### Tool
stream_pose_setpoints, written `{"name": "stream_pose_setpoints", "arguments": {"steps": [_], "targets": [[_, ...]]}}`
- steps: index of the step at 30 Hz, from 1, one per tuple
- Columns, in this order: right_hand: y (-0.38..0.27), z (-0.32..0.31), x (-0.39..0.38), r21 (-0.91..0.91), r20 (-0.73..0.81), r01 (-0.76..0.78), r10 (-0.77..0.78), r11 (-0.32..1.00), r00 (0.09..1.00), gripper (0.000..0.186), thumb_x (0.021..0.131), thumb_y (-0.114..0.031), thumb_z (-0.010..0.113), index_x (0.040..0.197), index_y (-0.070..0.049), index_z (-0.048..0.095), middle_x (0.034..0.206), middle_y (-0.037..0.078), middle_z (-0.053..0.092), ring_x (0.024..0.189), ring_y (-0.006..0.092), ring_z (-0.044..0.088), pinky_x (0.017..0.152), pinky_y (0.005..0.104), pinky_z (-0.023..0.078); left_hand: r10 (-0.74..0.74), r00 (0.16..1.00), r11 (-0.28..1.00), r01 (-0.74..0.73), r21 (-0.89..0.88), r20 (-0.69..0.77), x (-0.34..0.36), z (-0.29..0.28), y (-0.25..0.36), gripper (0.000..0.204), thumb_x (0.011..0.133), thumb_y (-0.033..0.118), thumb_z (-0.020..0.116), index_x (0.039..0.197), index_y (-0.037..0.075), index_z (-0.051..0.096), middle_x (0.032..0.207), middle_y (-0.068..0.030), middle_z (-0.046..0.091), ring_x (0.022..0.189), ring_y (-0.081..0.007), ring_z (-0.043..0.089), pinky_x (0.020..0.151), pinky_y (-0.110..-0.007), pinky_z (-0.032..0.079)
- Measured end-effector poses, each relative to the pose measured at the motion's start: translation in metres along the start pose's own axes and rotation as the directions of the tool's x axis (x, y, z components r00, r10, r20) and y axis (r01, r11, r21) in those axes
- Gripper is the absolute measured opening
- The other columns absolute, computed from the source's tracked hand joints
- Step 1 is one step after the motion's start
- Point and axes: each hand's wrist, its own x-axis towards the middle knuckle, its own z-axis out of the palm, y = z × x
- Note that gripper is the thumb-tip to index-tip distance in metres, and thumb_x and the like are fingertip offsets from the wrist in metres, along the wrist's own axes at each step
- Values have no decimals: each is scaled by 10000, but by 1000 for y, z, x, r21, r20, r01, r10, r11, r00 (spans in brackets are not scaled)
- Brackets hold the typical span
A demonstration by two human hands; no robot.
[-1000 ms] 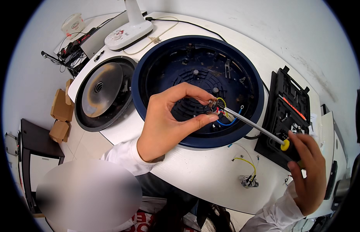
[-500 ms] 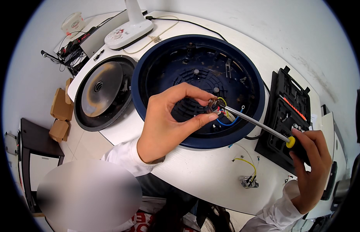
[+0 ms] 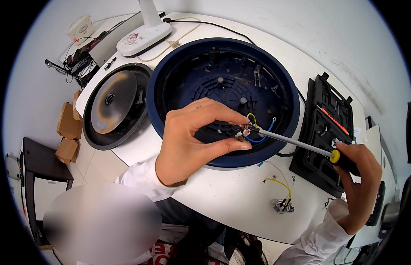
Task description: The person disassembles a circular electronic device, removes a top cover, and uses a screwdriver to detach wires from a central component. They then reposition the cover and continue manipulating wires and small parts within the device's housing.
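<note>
Between the thumb and fingertips of my left hand point(image 3: 196, 137) is a small wired connector piece point(image 3: 244, 132), partly hidden by the fingers. Yellow and blue wires point(image 3: 260, 139) run beside it, one ending in a ring terminal. My right hand point(image 3: 362, 176) grips the dark handle of a long screwdriver point(image 3: 298, 143) with a yellow collar. Its shaft points left, and the tip meets the held piece. Both hands work over the near part of a round dark-blue appliance housing point(image 3: 223, 163), whose inside shows ribs, posts and a bracket.
A round black lid-like part with a heating plate point(image 3: 115, 106) leans at left. On the right lies an open black tool case point(image 3: 322, 132). A small metal part with a yellow wire point(image 3: 282, 205) rests on the white table point(image 3: 214, 194). Behind stands a white base point(image 3: 143, 39) beside cables.
My left hand has turned the connector piece and lowered it slightly. The screwdriver has shifted a little down and lies flatter, its tip still at the piece.
</note>
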Motion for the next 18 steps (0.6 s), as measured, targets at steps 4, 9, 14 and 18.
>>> {"name": "stream_pose_setpoints", "arguments": {"steps": [4,9,14,18], "targets": [[-1,0,1,-128,-97,94,-107,987,989,347,575,63,674,906,-43,674,817,92,624,735,242,585,657,319,447,58,998,996,-58,64,3,0,1,0,374,548,42,830,885,8,670,857,-98,674,823,-193,624,756,-280,476],[-1,0,2,-262,-171,207,-257,943,951,337,585,34,675,912,-45,679,804,81,616,735,223,576,651,321,437,65,998,996,-64,58,-12,-1,1,-2,377,542,51,834,879,9,670,867,-100,676,838,-202,624,763,-287,475],[5,4,0,-116,-115,137,-150,984,982,363,602,22,687,958,-47,673,823,89,624,724,245,574,642,325,433,18,998,1000,-18,7,-54,0,3,-1,337,584,88,818,879,15,671,815,-83,676,794,-201,631,760,-294,460],[14,12,1,34,35,95,-96,995,995,421,593,5,707,1007,-43,648,846,110,625,738,277,576,671,329,443,-131,989,989,125,-77,-72,-3,2,4,385,573,62,831,906,-10,651,861,-112,670,847,-185,625,790,-287,468]]}}
